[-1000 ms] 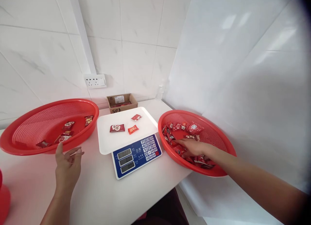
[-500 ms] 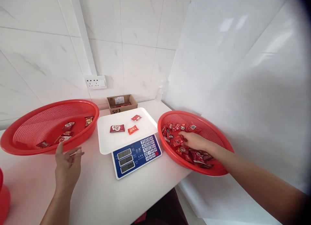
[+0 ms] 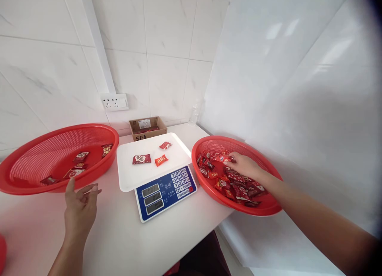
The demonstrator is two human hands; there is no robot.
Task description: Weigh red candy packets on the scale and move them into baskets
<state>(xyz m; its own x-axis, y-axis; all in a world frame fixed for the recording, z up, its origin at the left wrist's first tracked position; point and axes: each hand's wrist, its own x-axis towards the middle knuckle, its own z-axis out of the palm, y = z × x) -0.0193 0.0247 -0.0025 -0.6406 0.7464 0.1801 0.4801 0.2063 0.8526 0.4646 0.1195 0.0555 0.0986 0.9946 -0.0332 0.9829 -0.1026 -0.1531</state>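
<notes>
Over the red basket on the right (image 3: 277, 184), my right hand (image 3: 243, 164) pinches a red wrapped candy (image 3: 222, 158) by its end. Many other wrapped candies (image 3: 238, 186) lie in that basket beneath it. My left hand (image 3: 80, 206) hangs above the table with its fingers apart and nothing in them, just in front of the left red basket (image 3: 26, 152). That basket holds several wrapped candies (image 3: 81, 156). Between the baskets stands a digital scale (image 3: 165, 190). Three candies rest apart on its white pan (image 3: 140, 178): a dark red one (image 3: 141, 159), an orange-red one (image 3: 161, 160) and a red one (image 3: 165, 145).
A small cardboard box (image 3: 148, 129) with red packets inside sits behind the scale. A clear plastic item (image 3: 194, 113) stands in the back corner. On the tiled wall is a socket panel (image 3: 114, 102). Part of another red container (image 3: 2, 252) shows at the lower left.
My right hand has moved up a little within the right basket, with the red candy now lifted clear in its fingers. My left hand keeps nearly the same pose. The view has shifted slightly.
</notes>
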